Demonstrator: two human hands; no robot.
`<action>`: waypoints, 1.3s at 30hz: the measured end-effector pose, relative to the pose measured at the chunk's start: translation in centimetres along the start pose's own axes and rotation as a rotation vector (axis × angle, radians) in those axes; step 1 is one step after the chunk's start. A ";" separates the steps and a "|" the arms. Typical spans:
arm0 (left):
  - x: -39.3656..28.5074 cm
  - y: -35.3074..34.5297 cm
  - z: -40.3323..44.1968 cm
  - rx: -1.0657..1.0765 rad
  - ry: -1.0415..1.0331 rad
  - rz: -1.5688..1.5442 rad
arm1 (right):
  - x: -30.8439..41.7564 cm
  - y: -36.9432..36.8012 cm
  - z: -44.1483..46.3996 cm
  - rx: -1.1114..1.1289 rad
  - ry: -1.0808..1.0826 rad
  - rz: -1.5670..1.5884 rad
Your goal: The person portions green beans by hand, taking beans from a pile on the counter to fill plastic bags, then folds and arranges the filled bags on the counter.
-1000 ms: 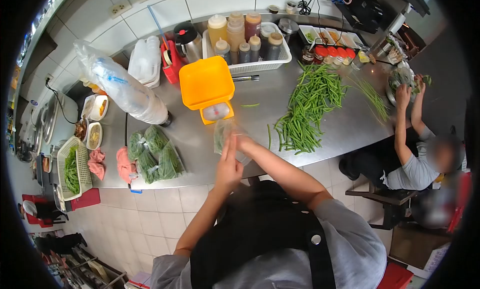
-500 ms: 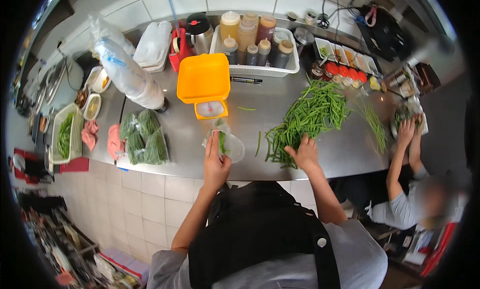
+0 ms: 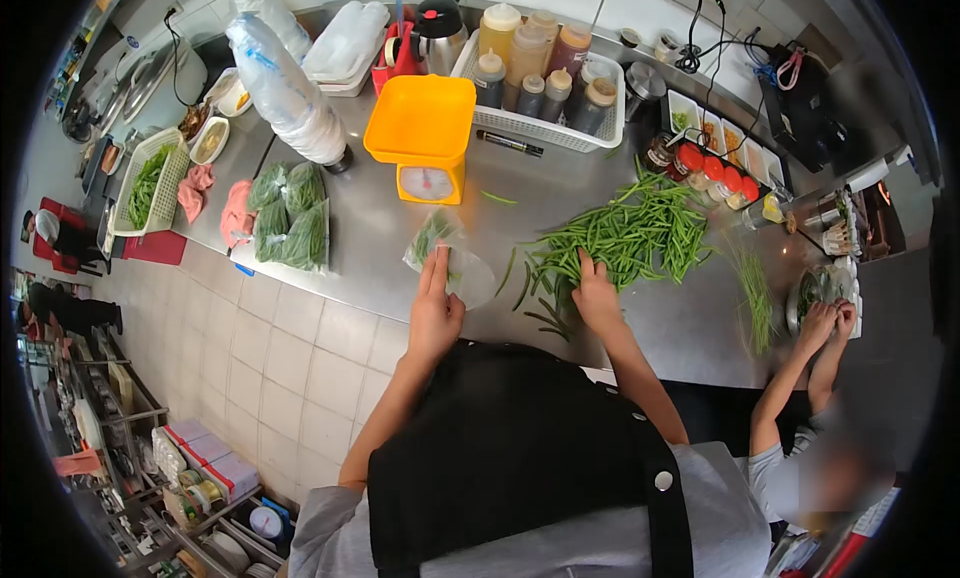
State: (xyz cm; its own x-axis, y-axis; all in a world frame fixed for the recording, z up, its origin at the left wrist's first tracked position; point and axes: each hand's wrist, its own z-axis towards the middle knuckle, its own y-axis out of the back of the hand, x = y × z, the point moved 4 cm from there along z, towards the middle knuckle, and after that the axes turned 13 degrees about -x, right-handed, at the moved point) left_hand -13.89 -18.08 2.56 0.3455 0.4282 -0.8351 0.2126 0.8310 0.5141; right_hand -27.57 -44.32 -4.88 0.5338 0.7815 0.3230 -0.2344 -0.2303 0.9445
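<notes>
My left hand (image 3: 437,313) lies over a clear plastic bag (image 3: 473,281) on the steel counter, pinching it near the opening. Some green pieces (image 3: 432,236) show inside the bag. At the near edge of a large heap of green beans (image 3: 640,228), my right hand (image 3: 597,300) has its fingers curled onto the beans; the fingertips are partly hidden among them. A few loose beans (image 3: 552,318) lie just left of that hand. Behind the bag stands a yellow kitchen scale (image 3: 428,182) with an orange tray (image 3: 420,120).
Filled bags of greens (image 3: 290,218) sit at left, beside pink cloths (image 3: 238,213) and a sleeve of plastic cups (image 3: 285,93). A basket of sauce bottles (image 3: 545,123) and red-lidded jars (image 3: 715,173) line the back. At right, a co-worker's hands (image 3: 828,323) work over a container.
My right hand has gone from spread fingers to curled ones in the beans, and several beans have come away toward the counter's near edge. The view has shifted; my left hand stays at the bag.
</notes>
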 end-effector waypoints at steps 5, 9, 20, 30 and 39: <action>1.4 -0.5 -0.7 -0.020 -0.051 -0.069 | 1.0 4.9 1.9 0.163 -0.009 0.073; 1.1 -0.6 -0.6 -0.075 -0.129 -0.033 | 2.1 8.2 2.6 0.231 0.070 0.320; -0.2 -1.8 1.4 -0.101 -0.175 -0.115 | -0.7 2.8 2.7 0.562 -0.447 1.065; -0.2 -1.3 0.7 -0.049 -0.120 -0.130 | -1.3 1.2 2.6 0.570 -0.694 1.522; -0.2 -1.6 0.6 -0.079 -0.174 -0.131 | 0.9 1.7 1.9 0.616 -0.670 1.832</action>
State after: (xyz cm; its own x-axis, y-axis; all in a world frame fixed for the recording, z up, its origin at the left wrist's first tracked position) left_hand -13.77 -19.74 2.04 0.4733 0.2531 -0.8438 0.1957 0.9037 0.3808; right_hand -25.94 -45.17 -2.83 0.2295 -0.8012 0.5527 -0.5613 -0.5728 -0.5973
